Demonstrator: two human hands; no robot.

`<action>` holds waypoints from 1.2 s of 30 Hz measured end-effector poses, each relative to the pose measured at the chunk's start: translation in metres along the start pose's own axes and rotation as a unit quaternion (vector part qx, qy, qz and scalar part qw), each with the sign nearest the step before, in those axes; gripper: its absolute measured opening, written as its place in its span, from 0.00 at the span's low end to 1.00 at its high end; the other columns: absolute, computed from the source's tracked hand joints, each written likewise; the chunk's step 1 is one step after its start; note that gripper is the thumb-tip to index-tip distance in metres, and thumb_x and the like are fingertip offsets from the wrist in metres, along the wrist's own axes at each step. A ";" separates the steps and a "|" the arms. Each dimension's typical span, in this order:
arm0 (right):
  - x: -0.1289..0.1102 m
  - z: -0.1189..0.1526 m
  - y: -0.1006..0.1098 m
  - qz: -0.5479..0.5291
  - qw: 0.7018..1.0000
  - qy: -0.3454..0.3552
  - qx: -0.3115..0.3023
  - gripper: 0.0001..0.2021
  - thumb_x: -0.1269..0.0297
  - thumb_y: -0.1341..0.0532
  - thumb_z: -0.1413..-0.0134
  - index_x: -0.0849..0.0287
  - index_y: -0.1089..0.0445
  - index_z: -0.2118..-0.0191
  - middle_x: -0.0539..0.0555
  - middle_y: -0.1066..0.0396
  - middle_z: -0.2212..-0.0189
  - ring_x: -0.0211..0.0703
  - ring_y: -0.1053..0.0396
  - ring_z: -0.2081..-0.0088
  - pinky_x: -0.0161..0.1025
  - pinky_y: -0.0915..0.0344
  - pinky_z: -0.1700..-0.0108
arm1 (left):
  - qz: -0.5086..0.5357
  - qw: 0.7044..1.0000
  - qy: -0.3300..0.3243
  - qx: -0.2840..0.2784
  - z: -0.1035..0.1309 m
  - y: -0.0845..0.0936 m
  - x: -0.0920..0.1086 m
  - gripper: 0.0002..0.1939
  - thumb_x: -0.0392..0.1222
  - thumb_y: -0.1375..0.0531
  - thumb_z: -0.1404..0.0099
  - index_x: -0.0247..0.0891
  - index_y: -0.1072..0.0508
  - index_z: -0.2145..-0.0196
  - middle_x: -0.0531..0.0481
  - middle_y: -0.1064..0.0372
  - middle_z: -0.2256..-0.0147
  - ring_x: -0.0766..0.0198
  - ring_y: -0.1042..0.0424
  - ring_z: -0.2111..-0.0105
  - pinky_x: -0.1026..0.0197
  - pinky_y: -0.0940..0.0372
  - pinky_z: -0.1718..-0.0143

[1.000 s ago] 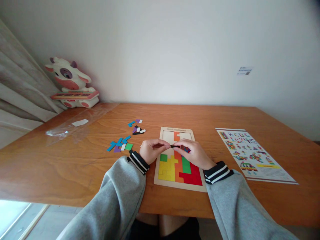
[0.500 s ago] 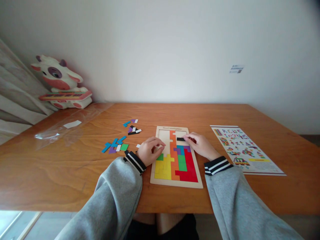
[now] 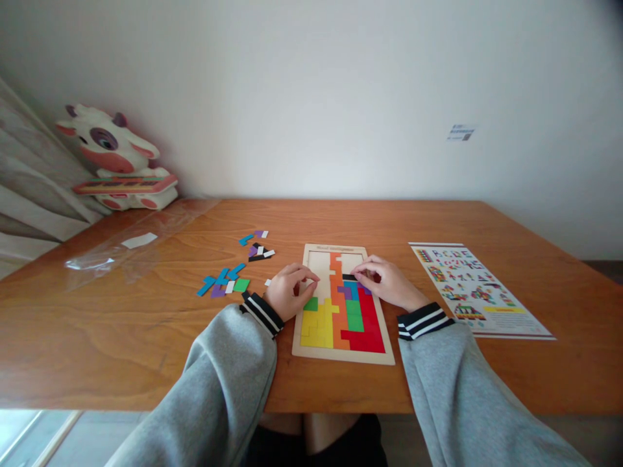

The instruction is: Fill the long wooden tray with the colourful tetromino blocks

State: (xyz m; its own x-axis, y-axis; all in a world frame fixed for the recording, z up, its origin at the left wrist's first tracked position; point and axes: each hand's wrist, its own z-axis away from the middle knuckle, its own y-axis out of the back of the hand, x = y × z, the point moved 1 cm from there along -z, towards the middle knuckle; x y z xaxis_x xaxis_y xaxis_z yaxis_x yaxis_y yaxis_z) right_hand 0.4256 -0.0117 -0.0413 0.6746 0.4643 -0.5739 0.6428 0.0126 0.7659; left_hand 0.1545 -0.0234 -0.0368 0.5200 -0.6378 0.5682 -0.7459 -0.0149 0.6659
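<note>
A wooden tray puzzle (image 3: pixel 341 357) lies before me, partly filled with yellow, orange, red, green, blue and purple blocks. My right hand (image 3: pixel 387 282) is over its upper right part, thumb and fingers pinched at the right end of a black puzzle piece (image 3: pixel 348 277). That bar-shaped piece lies just above the blue and purple blocks, its right end hidden by my fingers. My left hand (image 3: pixel 291 290) hovers at the tray's left edge, near the green block (image 3: pixel 311 303). Its fingers are loosely curved, thumb and index slightly apart, with nothing visible between them.
Loose blue, purple, white and black pieces lie left of the tray, with a green square (image 3: pixel 241 285) among them. A printed pattern sheet (image 3: pixel 479 292) lies to the right. A clear plastic bag (image 3: pixel 111 253) and a cow toy keyboard (image 3: pixel 124 159) are at the far left.
My right hand has brought the black piece slightly toward me and left, down against the blue and purple blocks. My left hand has barely shifted.
</note>
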 end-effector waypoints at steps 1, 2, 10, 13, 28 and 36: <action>0.000 0.000 0.000 -0.003 1.000 -0.001 0.000 0.14 0.56 0.42 0.38 0.57 0.22 0.61 0.56 0.30 0.66 0.42 0.32 0.67 0.40 0.36 0.65 | -0.003 1.000 -0.008 0.000 0.000 0.000 0.000 0.06 0.39 0.42 0.34 0.40 0.25 0.64 0.48 0.26 0.63 0.65 0.29 0.69 0.60 0.31 0.63; -0.001 0.000 0.001 -0.005 1.000 -0.002 0.001 0.14 0.55 0.42 0.38 0.58 0.23 0.62 0.56 0.30 0.66 0.42 0.32 0.67 0.40 0.36 0.65 | -0.006 1.000 -0.017 -0.002 0.000 0.000 0.000 0.06 0.39 0.42 0.34 0.40 0.25 0.64 0.48 0.25 0.63 0.63 0.28 0.66 0.59 0.32 0.60; -0.004 0.000 0.001 -0.010 1.000 -0.014 0.000 0.16 0.54 0.44 0.37 0.59 0.23 0.62 0.57 0.29 0.66 0.44 0.32 0.65 0.41 0.36 0.63 | -0.002 0.998 -0.049 -0.035 0.000 -0.003 -0.004 0.09 0.41 0.44 0.32 0.40 0.25 0.59 0.47 0.22 0.57 0.60 0.27 0.58 0.54 0.34 0.52; -0.004 -0.001 0.001 -0.011 1.000 -0.015 -0.001 0.17 0.54 0.44 0.36 0.59 0.22 0.64 0.57 0.30 0.67 0.44 0.33 0.66 0.41 0.36 0.63 | -0.028 0.997 -0.049 -0.051 0.001 -0.005 -0.003 0.12 0.45 0.46 0.30 0.40 0.24 0.58 0.47 0.24 0.52 0.57 0.29 0.55 0.51 0.36 0.51; -0.003 -0.001 0.000 -0.002 1.000 -0.020 0.007 0.20 0.50 0.46 0.36 0.59 0.23 0.67 0.56 0.31 0.70 0.43 0.35 0.68 0.41 0.39 0.65 | -0.084 0.984 -0.025 -0.152 -0.003 -0.009 0.008 0.18 0.49 0.53 0.26 0.46 0.27 0.49 0.49 0.25 0.51 0.58 0.33 0.48 0.49 0.47 0.45; -0.003 -0.001 0.000 0.001 1.000 -0.021 0.004 0.19 0.53 0.45 0.36 0.59 0.24 0.68 0.56 0.31 0.69 0.43 0.34 0.67 0.40 0.39 0.64 | -0.082 0.983 -0.026 -0.161 -0.004 -0.007 0.011 0.18 0.49 0.53 0.25 0.46 0.27 0.49 0.49 0.26 0.49 0.57 0.33 0.48 0.48 0.47 0.46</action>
State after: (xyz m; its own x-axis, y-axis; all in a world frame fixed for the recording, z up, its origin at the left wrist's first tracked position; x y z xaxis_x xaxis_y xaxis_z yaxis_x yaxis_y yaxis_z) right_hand 0.4234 -0.0119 -0.0394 0.6902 0.4261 -0.5848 0.6448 0.0047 0.7644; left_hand 0.1671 -0.0270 -0.0334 0.5935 -0.6864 0.4203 -0.4785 0.1189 0.8700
